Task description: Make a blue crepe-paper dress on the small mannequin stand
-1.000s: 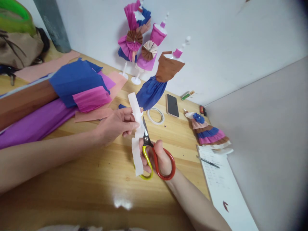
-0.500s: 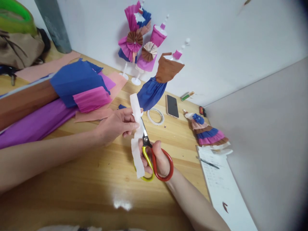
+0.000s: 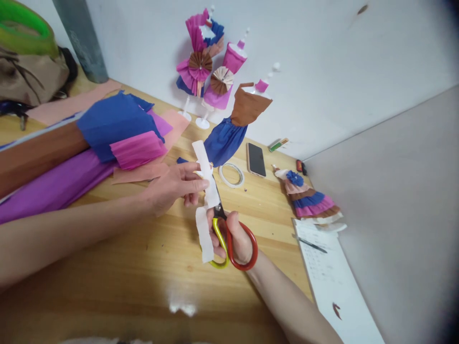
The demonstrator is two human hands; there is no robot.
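Note:
My left hand pinches a narrow strip of white crepe paper between thumb and fingers. In my right hand are scissors with one red and one yellow handle loop. Their dark blades point away from me and lie against the strip, partly hidden behind it. A lower length of the strip hangs down over the yellow handle, and a notch or break shows where the two lengths meet. Just beyond the hands stands a mini dress form in a brown top and blue skirt.
Stacked crepe paper in several colours lies at left. A tape roll and phone lie beyond my hands. More dressed forms stand by the wall. At right are a layered paper dress and a notepad with a pen.
The upper part of the white strip has shifted slightly right, and its break from the lower part looks wider. Both hands stay in nearly the same place.

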